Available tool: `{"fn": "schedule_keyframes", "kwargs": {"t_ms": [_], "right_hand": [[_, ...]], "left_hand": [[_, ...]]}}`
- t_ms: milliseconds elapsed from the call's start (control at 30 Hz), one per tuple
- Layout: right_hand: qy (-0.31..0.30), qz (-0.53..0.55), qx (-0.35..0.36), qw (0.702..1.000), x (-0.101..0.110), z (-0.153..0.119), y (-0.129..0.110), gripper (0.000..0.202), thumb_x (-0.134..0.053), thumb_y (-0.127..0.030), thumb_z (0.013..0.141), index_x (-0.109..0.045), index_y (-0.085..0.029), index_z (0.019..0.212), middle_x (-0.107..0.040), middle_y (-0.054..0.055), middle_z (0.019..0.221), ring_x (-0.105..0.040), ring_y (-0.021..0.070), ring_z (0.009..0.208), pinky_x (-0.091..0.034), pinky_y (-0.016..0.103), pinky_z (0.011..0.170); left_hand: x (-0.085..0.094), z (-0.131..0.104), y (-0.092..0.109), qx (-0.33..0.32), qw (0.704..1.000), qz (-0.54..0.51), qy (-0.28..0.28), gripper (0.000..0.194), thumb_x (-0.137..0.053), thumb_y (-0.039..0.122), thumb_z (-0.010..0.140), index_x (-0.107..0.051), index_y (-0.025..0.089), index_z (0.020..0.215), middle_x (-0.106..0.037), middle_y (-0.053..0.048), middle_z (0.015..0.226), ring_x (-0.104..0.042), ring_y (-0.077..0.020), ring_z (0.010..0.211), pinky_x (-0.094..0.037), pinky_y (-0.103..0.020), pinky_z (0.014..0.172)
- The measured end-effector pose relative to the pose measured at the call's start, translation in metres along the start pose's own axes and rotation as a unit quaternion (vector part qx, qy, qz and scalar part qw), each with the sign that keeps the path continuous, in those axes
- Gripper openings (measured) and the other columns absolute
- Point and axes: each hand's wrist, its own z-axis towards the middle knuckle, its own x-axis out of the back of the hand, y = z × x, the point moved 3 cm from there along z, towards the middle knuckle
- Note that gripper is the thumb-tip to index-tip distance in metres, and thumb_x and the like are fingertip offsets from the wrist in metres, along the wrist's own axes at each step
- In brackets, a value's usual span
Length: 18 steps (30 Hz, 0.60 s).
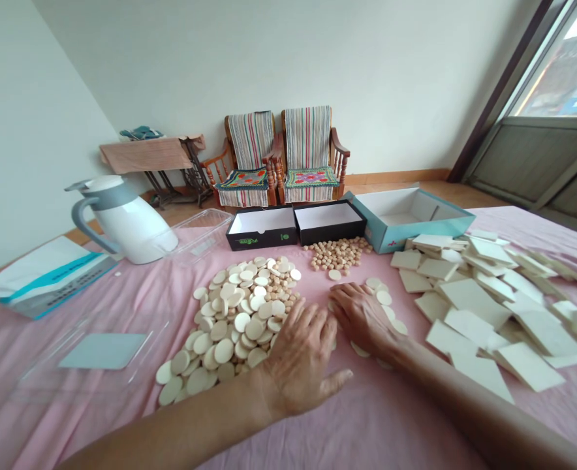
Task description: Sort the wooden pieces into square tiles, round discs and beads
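Observation:
My left hand (304,356) lies palm down at the right edge of a heap of pale round wooden discs (242,321), its thumb spread away from the fingers. Small wooden beads show among the discs beyond its fingertips. To the right, my right hand (359,313) rests palm down over a smaller group of discs (384,297), fingers stretched out. Whatever lies under either palm is hidden. Beyond my hands is a pile of small wooden beads (337,253), with a single disc (334,275) at its near side.
Square wooden pieces (474,303) are heaped at the right. Two black boxes (264,239) and a blue box (416,225) stand at the back. On the left are a white jug (132,225), a tissue box (58,281) and clear plastic trays (203,230). Pink cloth (367,418) covers the table.

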Motion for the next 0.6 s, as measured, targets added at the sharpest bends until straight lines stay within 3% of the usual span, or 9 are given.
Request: {"fn": "schedule_keyframes", "kwargs": {"t_ms": [133, 333, 600], "right_hand": [[-0.006, -0.005, 0.003, 1.000, -0.001, -0.002, 0.000, 0.017, -0.044, -0.022, 0.092, -0.059, -0.017, 0.087, -0.063, 0.007, 0.090, -0.052, 0.0194, 0.089, -0.030, 0.031, 0.079], [-0.002, -0.013, 0.003, 1.000, -0.001, -0.003, -0.001, 0.020, -0.041, -0.021, 0.093, -0.058, -0.018, 0.085, -0.062, 0.006, 0.087, -0.051, 0.0188, 0.086, -0.029, 0.032, 0.078], [0.008, -0.008, 0.007, 1.000, -0.001, -0.003, -0.001, 0.017, -0.042, -0.021, 0.093, -0.058, -0.019, 0.086, -0.062, 0.005, 0.086, -0.052, 0.0181, 0.085, -0.029, 0.031, 0.079]], "left_hand": [[-0.017, 0.004, 0.001, 0.019, 0.999, 0.024, -0.020, 0.044, -0.057, 0.046, 0.084, -0.054, 0.014, 0.114, -0.059, -0.014, 0.115, -0.047, -0.0307, 0.117, -0.026, -0.053, 0.108], [-0.020, 0.005, -0.010, 0.018, 0.999, 0.006, -0.035, 0.011, -0.053, 0.024, 0.086, -0.056, 0.019, 0.094, -0.059, -0.007, 0.101, -0.051, -0.0245, 0.104, -0.033, -0.047, 0.102], [-0.016, -0.005, -0.023, -0.046, 0.998, 0.010, -0.045, 0.008, -0.054, 0.020, 0.083, -0.054, 0.019, 0.091, -0.056, -0.005, 0.097, -0.051, -0.0218, 0.099, -0.031, -0.044, 0.105]]}}
